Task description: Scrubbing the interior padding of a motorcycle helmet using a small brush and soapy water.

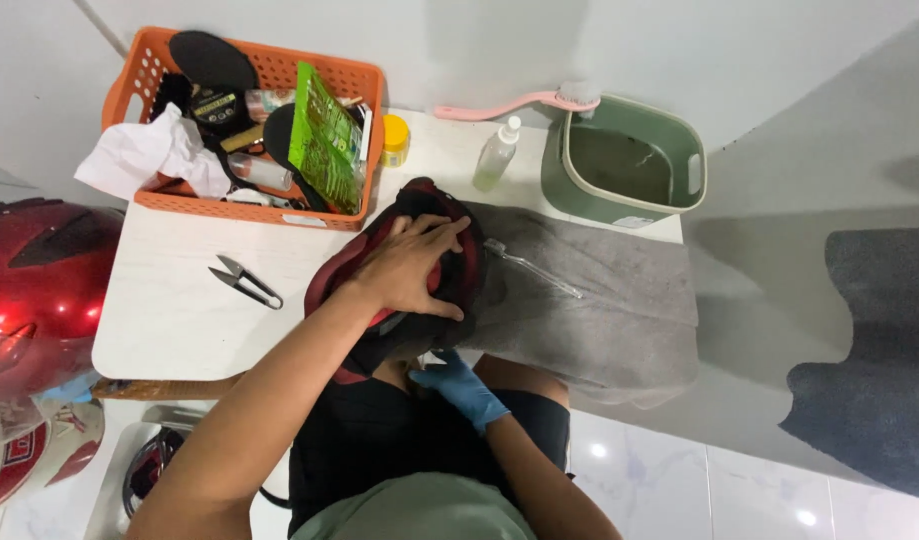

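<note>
Left hand (412, 268) bare, fingers spread flat, pressing on red-and-black helmet liner (450, 270) at the table's (170, 310) front edge, on a grey towel (600, 300). Right hand (462, 385), in a blue glove, grips the liner's underside. Snips (246, 281) lie left; orange basket (270, 70) sits at the back-left corner.

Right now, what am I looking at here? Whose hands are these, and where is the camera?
There is no machine: a person wears a camera on the head, looking down at their own hands. The bare left hand presses flat on a dark red and black padded piece; the right hand, in a blue glove, holds it from below. It lies at the edge of a white table, partly on a grey towel. Also there: small snips, an orange basket, a spray bottle, a green tub.
</note>
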